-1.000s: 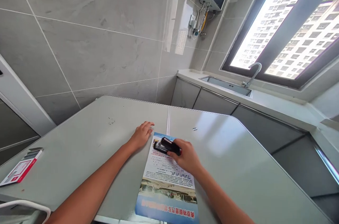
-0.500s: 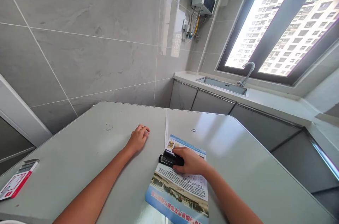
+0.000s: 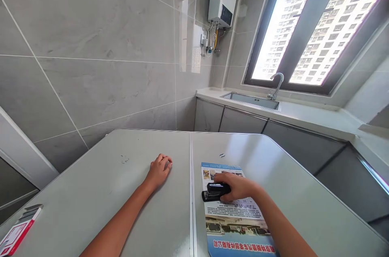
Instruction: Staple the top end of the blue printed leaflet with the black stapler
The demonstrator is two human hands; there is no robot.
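My right hand point(image 3: 235, 187) is wrapped round the rear of a black stapler point(image 3: 214, 192), whose front end points left. The stapler lies over the left edge of a printed leaflet point(image 3: 235, 224). Blue bands, small pictures and red lettering show on the leaflet, and the print faces away from me. Whether the stapler's jaws grip the paper, I cannot tell. To the left, my left hand point(image 3: 159, 171) rests on the white table point(image 3: 170, 216), its fingers loosely bent and somewhat apart, with nothing seen in them.
Two small staple strips point(image 3: 222, 155) lie beyond the leaflet. Loose staples point(image 3: 124, 160) are scattered at the left. A red and white box point(image 3: 20, 230) sits on the table's left edge. A seam point(image 3: 191, 184) divides the tabletop. Behind are a counter and sink point(image 3: 252, 100).
My right hand has moved right with the stapler, and the leaflet has shifted right and straightened, off the table seam. My left hand has stayed nearly in place. The view has tilted up slightly.
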